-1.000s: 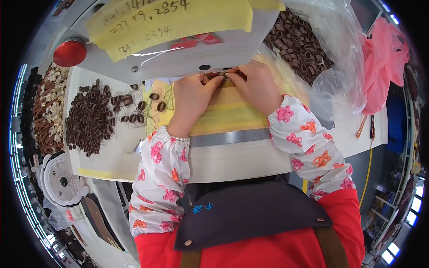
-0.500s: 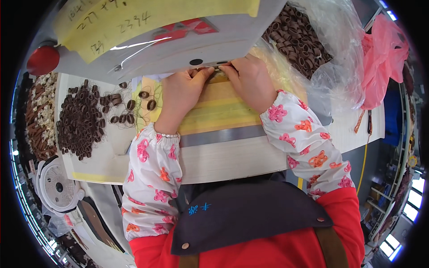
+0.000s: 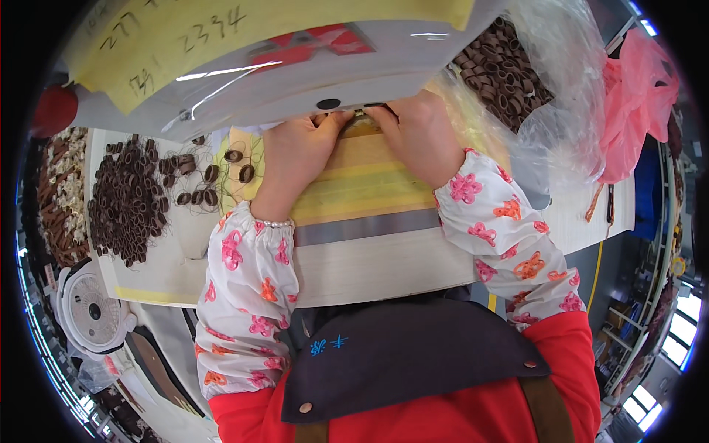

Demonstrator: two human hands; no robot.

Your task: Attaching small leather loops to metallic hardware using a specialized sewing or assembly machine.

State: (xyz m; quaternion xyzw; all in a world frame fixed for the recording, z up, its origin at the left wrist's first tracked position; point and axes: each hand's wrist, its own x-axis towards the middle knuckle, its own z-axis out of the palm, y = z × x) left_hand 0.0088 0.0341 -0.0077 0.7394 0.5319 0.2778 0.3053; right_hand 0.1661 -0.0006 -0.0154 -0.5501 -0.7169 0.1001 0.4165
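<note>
Both of my hands meet at the lower edge of a grey-white machine head [image 3: 244, 92], which looks like a sewing machine. My left hand [image 3: 304, 148] is closed, thumb and fingers pinched together at the work spot. Opposite it, my right hand [image 3: 415, 136] is also closed, its thumb pointing in toward the left thumb. Whatever lies between the fingertips is too small and too covered by the machine to name. Yellow tape strips [image 3: 369, 181] cover the machine bed under my wrists.
On the left lie a heap of small brown loops [image 3: 125, 203] and several loose ones [image 3: 246, 173] with trailing threads. More brown loops [image 3: 506, 77] sit in clear plastic [image 3: 557, 96] at the far right, beside a pink plastic bag [image 3: 639, 107]. A white fan [image 3: 92, 310] stands lower left.
The whole view has shifted slightly. My hands stay at the same spot under the machine head, with the fingertips hardly moved.
</note>
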